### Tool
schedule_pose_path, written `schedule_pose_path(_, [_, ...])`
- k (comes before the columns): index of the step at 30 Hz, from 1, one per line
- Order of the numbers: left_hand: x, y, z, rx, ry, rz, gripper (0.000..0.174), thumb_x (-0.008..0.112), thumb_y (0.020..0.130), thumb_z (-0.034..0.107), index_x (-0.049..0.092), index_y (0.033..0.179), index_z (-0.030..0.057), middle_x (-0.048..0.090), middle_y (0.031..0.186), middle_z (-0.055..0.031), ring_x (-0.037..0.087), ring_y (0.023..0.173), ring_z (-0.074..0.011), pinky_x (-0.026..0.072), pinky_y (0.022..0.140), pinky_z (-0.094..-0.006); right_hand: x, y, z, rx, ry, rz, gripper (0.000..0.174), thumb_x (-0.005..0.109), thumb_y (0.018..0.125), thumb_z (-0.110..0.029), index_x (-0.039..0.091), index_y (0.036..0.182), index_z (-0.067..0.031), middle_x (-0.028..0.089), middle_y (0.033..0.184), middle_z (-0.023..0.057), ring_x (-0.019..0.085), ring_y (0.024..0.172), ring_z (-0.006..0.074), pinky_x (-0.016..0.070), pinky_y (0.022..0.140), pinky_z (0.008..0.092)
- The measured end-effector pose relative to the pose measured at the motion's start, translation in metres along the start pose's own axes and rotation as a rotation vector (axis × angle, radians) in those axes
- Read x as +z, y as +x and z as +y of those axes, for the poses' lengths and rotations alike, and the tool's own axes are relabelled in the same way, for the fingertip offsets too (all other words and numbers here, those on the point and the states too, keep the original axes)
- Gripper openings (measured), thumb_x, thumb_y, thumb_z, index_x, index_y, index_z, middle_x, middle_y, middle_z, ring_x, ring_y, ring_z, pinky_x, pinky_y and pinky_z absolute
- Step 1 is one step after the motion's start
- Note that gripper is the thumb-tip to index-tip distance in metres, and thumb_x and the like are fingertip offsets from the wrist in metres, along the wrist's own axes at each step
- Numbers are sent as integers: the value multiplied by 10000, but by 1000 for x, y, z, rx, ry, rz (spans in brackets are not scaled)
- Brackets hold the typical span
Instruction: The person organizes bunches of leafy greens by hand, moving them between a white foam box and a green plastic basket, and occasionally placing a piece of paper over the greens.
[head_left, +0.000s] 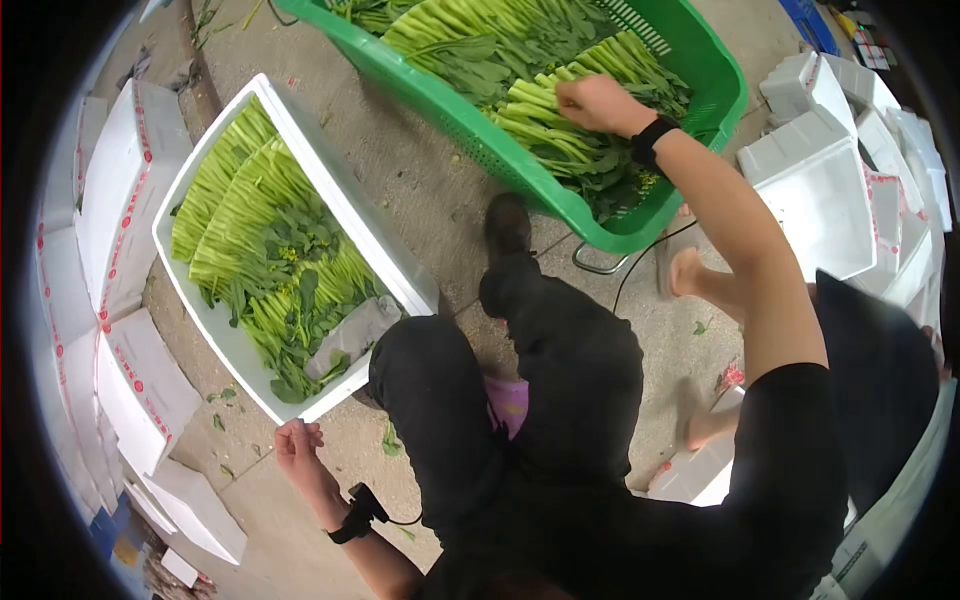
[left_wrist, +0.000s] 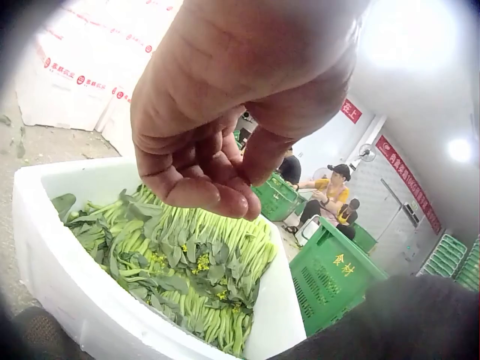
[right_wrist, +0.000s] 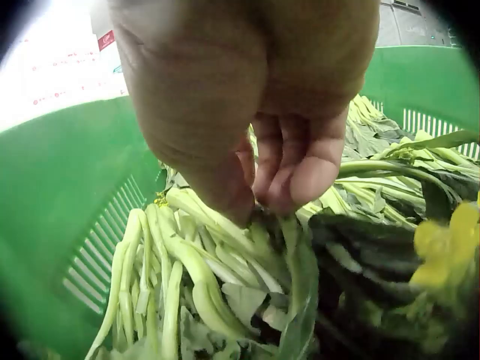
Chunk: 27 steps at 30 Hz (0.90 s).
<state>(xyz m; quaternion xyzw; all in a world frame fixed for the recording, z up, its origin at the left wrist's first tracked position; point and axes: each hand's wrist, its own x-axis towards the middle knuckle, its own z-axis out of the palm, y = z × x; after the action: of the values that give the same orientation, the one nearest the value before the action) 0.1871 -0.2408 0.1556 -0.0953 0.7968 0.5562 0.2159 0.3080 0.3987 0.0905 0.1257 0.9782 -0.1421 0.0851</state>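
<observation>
In the green basket [head_left: 480, 140], at the top of the head view, right hand [head_left: 598, 103] down on a bundle of pale stalks [head_left: 545, 130] laid side by side, dark leafy ends toward the basket's near right wall. From the right wrist, fingers [right_wrist: 304, 169] curled and thumb closed toward them, pinching a few of those pale stems among the leaves. Black wrist strap [head_left: 652, 135] just behind that hand. At lower left, left hand [head_left: 298, 447] just beside the near corner of the white foam box [head_left: 230, 350]; hard to tell whether touching the rim. Fingers there loosely curled, thumb close to the fingertips, nothing held. Inside the box, packed greens [head_left: 270, 250] in rows, pale stems outward, dark leaves and small yellow flowers meeting in the middle. Box and basket apart on the concrete floor [head_left: 420, 190], both at a slant. Nearer the camera, knees in dark trousers [head_left: 440, 400]. Flat foam lids [head_left: 120, 200] stacked along the left edge, more foam boxes [head_left: 830, 180] piled at the right.
</observation>
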Motion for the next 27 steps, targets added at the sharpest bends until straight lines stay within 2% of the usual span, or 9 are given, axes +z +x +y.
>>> schedule_pose_path(3, [-4,0,-6,9,0,14,130,608,951,188,582,910,68,625,770,-33,512,664,-81,415,641,-220,-13,-3,10,81,100,22,192,595,845,-220,649,837,-36,675,801,145,626,712,342,486,653,443])
schedule_pose_path(5, [-10,-2,-6,10,23,6,137,609,954,210,573,922,81,615,777,-17,525,681,-78,417,645,-223,-23,-2,42,428,259,315,201,580,854,-221,646,864,-32,665,793,155,629,717,344,484,659,449])
schedule_pose_path(7, [-13,-3,-7,4,7,-4,145,611,954,214,569,919,80,615,780,-20,526,687,-80,414,639,-222,-21,-16,68,412,113,219,215,563,851,-220,644,880,-22,659,788,159,619,694,326,474,652,445])
schedule_pose_path(9, [-13,1,-10,-5,31,9,146,609,955,210,570,917,74,619,782,-25,530,682,-82,413,632,-217,-23,-27,67,301,147,-261,234,553,905,-233,617,948,-11,634,797,112,610,695,232,484,634,388])
schedule_pose_path(11, [-8,2,-7,2,14,19,132,608,951,186,567,910,67,619,771,-28,511,668,-77,405,628,-218,-19,-30,37,420,144,-633,258,554,901,-228,614,984,8,632,819,116,599,690,241,487,620,400])
schedule_pose_path(14, [3,-4,-4,-5,-3,39,121,604,950,160,561,898,60,619,759,-32,492,652,-73,398,624,-219,10,-18,29,471,115,-842,298,569,892,-261,630,982,16,652,845,118,618,741,237,487,588,432])
schedule_pose_path(17, [4,-5,1,13,6,49,125,602,950,160,559,889,60,618,754,-33,498,652,-74,400,620,-219,-33,-31,-7,396,134,-598,260,508,806,-154,673,819,46,659,813,153,581,656,319,442,591,462])
schedule_pose_path(23, [-3,-9,-5,33,-30,28,179,571,967,205,553,852,69,602,720,-30,505,633,-80,395,596,-223,9,-36,-15,281,-99,-656,305,531,751,-139,704,955,8,682,971,218,647,875,405,514,736,467])
schedule_pose_path(27, [-32,-16,-20,-9,81,59,241,526,988,233,523,799,84,584,684,-31,493,592,-85,393,568,-231,-53,-62,-26,305,0,-226,262,533,757,-169,681,865,18,669,889,239,641,827,410,507,718,478])
